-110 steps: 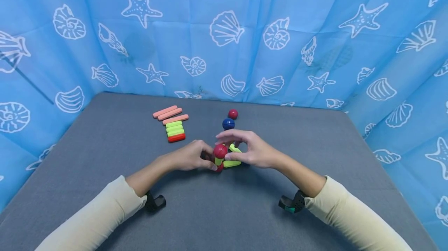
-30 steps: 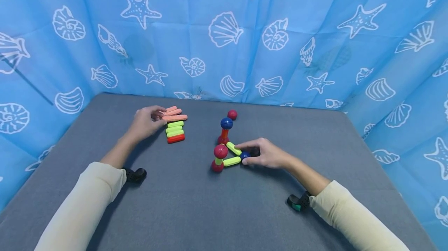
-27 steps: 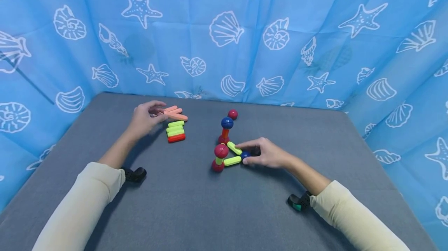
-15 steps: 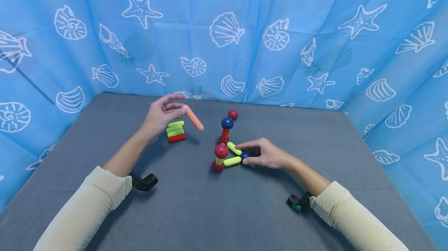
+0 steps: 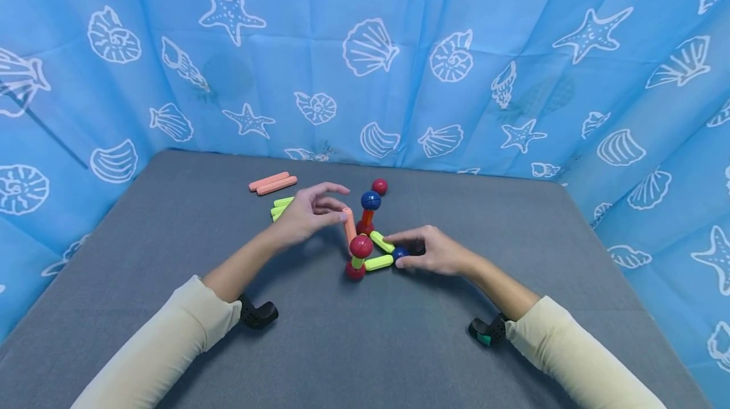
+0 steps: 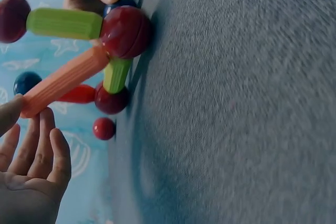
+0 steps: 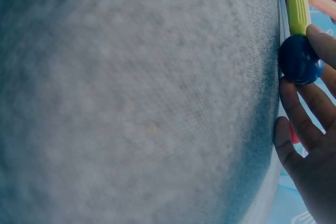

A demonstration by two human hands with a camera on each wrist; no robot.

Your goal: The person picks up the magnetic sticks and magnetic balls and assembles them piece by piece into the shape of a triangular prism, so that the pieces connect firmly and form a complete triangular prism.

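Observation:
A ball-and-stick model [image 5: 365, 250] stands mid-table: red and blue balls joined by green sticks and one red stick. My left hand [image 5: 338, 206] pinches the top end of an orange stick [image 5: 349, 226]. Its lower end touches the upper red ball [image 5: 361, 246]; in the left wrist view the orange stick [image 6: 65, 81] meets that red ball [image 6: 126, 31]. My right hand [image 5: 406, 250] grips the low blue ball [image 5: 398, 253] at the model's right corner. The right wrist view shows that blue ball [image 7: 299, 59] between my fingers [image 7: 302, 114], on the end of a green stick [image 7: 297, 9].
Two orange sticks [image 5: 272, 182] lie at the back left on the grey table [image 5: 171, 238]. Green sticks [image 5: 279, 206] lie partly hidden behind my left hand. A loose red ball [image 5: 379, 186] sits behind the model. A blue patterned curtain [image 5: 365, 47] surrounds the table.
My left hand picked one orange stick from the back-left pile and carried it right to the model, where its end now meets the upper red ball. The right hand stayed on the blue ball.

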